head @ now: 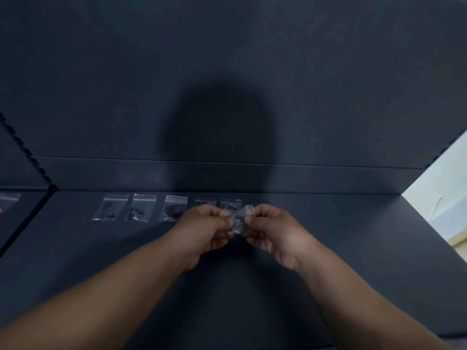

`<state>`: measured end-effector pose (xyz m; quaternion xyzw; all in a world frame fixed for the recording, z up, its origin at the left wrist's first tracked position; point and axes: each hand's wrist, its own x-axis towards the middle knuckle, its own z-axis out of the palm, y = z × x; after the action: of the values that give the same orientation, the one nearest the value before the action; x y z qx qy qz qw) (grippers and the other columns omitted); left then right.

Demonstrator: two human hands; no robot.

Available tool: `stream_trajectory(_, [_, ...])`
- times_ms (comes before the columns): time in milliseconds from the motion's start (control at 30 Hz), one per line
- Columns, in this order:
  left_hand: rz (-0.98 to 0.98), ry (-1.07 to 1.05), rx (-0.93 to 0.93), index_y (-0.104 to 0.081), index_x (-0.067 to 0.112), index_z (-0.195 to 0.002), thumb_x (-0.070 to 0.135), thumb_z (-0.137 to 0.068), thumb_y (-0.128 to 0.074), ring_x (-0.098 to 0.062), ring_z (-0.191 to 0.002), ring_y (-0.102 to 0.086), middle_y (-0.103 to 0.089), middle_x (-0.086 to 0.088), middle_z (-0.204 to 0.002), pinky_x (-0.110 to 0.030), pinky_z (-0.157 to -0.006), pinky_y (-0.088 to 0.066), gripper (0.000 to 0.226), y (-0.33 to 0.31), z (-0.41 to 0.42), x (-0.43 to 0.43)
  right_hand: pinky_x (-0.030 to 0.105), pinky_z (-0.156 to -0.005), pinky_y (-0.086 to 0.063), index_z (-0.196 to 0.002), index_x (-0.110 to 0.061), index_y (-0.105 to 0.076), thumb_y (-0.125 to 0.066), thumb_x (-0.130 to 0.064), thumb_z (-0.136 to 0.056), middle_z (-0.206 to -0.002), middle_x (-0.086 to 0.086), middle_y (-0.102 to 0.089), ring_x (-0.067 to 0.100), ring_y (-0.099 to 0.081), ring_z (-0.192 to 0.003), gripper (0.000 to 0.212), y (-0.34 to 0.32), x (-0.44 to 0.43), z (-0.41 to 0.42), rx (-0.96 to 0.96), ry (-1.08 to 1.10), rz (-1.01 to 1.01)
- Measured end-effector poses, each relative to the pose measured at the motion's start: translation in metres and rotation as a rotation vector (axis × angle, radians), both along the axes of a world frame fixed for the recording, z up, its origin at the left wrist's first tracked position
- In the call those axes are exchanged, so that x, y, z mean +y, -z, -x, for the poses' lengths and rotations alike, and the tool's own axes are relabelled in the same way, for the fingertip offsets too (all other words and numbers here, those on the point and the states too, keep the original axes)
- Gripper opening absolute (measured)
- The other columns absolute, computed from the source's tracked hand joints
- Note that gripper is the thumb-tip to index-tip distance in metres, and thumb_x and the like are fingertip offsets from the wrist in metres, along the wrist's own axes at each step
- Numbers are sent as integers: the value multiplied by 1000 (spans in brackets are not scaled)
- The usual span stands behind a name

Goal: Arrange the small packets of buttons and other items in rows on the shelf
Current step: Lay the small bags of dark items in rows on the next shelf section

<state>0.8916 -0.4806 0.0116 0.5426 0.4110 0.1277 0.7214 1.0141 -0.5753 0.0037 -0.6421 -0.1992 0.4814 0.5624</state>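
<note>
Progress looked partial. One row had been started along the back of the shelf [328, 248], beyond the fingers, with five clear packets lying side by side and narrow gaps between them. The far-left packet [111, 207], the second packet [140, 207] and the third packet [174, 208] lay beyond and to the left of the fingers. The fourth packet [206, 201] and the fifth packet [231, 202] lay just behind the fingers, their lower parts hidden by them. The row ended at the fifth packet, and only this one row showed on this shelf, so I judged that most of the arranging remained.

The held packet [238, 217] was up between both hands, not yet laid down. The left hand [204, 228] had its fingers [217, 210] curled and pinching the packet's left side. The right hand [273, 231] had its fingers [255, 213] pinching the right side, at the red strip. Its likely place was the next spot in the row, just right of the fingers.

Each packet was a small see-through bag with a reddish strip across its top. The three on the left held small dark pieces, too blurred to name as buttons. The held packet's contents were also too blurred to name.

Far left of the fingers, past a notched divider [25, 147], another packet [8, 202] lay in the neighbouring compartment.
</note>
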Motion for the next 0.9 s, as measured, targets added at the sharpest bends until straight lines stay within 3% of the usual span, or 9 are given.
stream_trajectory(100, [-136, 142, 107, -57, 17, -81, 9, -84, -66, -17, -69, -65, -71, -9, -79, -25, -59, -49, 12, 2, -5, -8, 26, -62, -53, -80, -15, -55, -50, -5, -94, -72, 4, -65, 13, -63, -61, 18, 0, -5, -10, -13, 28, 26])
stream_trajectory(200, [-442, 239, 236, -59, 21, -81, 18, -84, -67, -11, -72, -61, -67, 0, -81, -22, -62, -47, 10, 7, -9, -13, 19, -50, -47, -77, -16, -56, -48, -3, -94, -65, 1, -59, 6, -54, -46, 23, 2, -4, -25, -246, 83, 134])
stream_trajectory(300, [-825, 290, 375, -62, 24, -96, 26, -87, -63, -10, -90, -59, -62, 7, -95, -24, -80, -47, 10, 11, -7, -10, 14, -42, -41, -76, -17, -60, -48, 0, -92, -66, 1, -58, 8, -50, -52, 27, 7, 6, -43, -446, 112, 183])
stream_trajectory(367, [-1061, 342, 428, -59, 23, -112, 27, -90, -57, -14, -108, -51, -55, 6, -108, -26, -92, -43, 22, 14, -5, -7, 19, -58, -48, -96, -14, -64, -48, -2, -93, -88, 6, -65, 14, -59, -70, 21, 11, 14, -49, -521, 83, 192])
stream_trajectory(467, [-1275, 480, 512, -46, 21, -134, 26, -93, -48, -20, -132, -33, -41, 1, -140, -31, -110, -28, 41, 20, -4, -3, 23, -97, -38, -135, -13, -47, -48, -8, -94, -136, 7, -50, 22, -51, -120, 42, 20, 11, -49, -948, 31, 318])
stream_trajectory(533, [-1340, 582, 584, -26, 19, -147, 28, -96, -43, -21, -145, -12, -18, 0, -157, -34, -118, -10, 55, 26, -4, -1, 20, -106, -28, -139, -11, -43, -46, -10, -94, -143, 8, -43, 22, -42, -131, 45, 23, 0, -37, -1177, 10, 285])
stream_trajectory(633, [-1349, 707, 636, -12, 17, -151, 32, -99, -36, -19, -147, 7, 3, -1, -161, -37, -119, 5, 60, 32, -6, -1, 16, -110, -16, -142, -14, -39, -43, -18, -96, -151, 5, -33, 19, -31, -139, 45, 33, -17, -21, -1308, -207, 249])
stream_trajectory(800, [-1302, 779, 633, -5, 16, -152, 37, -100, -33, -18, -147, 3, 6, -3, -161, -32, -117, 4, 63, 37, -11, -5, 29, -119, -3, -150, -16, -15, -33, -37, -100, -160, 2, -6, 16, -6, -146, 58, 44, -29, -18, -1350, -411, 391])
stream_trajectory(900, [-1304, 782, 624, -7, 15, -152, 39, -99, -35, -19, -147, -1, 2, -3, -160, -33, -117, 1, 65, 35, -14, -9, 29, -118, 3, -151, -17, -11, -31, -41, -99, -160, 2, -2, 16, -2, -147, 61, 44, -26, -25, -1387, -473, 406])
